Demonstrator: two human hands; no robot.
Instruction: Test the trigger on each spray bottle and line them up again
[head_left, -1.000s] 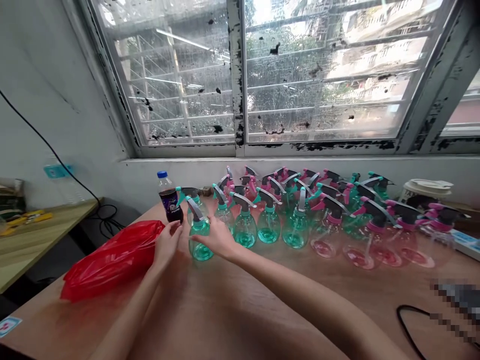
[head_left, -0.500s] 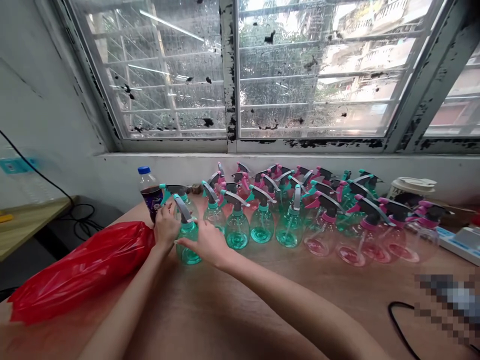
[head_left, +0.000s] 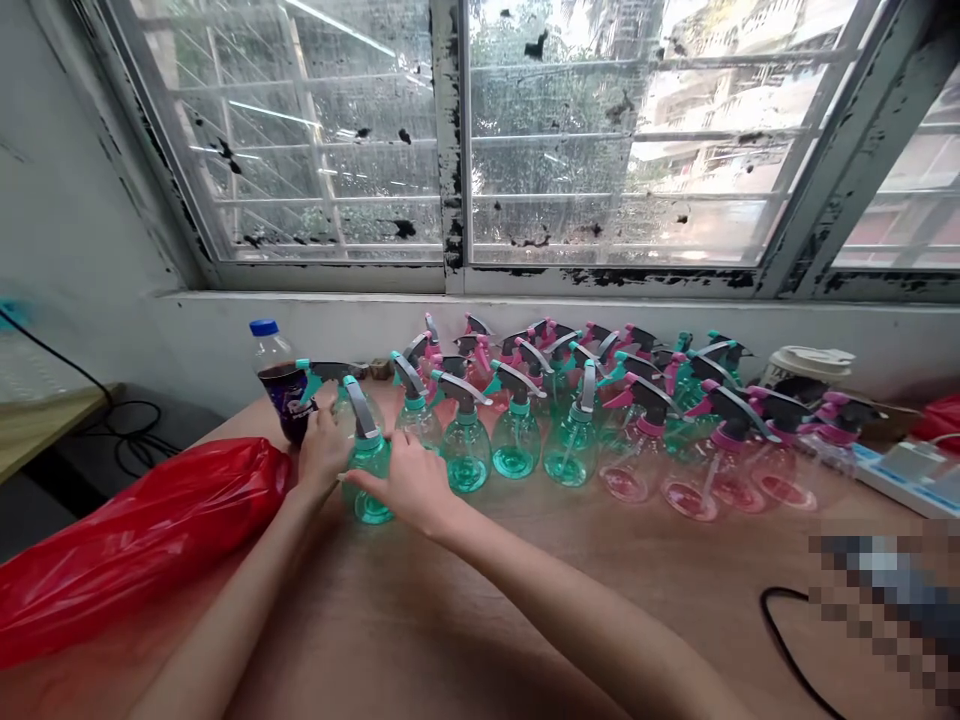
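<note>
**Green spray bottle [head_left: 370, 460], upright, between left hand [head_left: 325, 445] and right hand [head_left: 418, 480]**

Standing on the desk [head_left: 420, 620], just right of the blue-capped drink bottle [head_left: 282, 388] and nearer the camera. Right fingers at the right side, thumb spread across the front; impossible to tell whether gripping or only touching. Left fingers partly hidden, close to the drink bottle's right side; impossible to tell whether gripping anything. Left of the drink bottle and nearer: a red plastic bag [head_left: 165, 530]. Right of the drink bottle: rows of green and pink spray bottles [head_left: 515, 450]. Farther right: a white-lidded cup [head_left: 808, 366].
</note>
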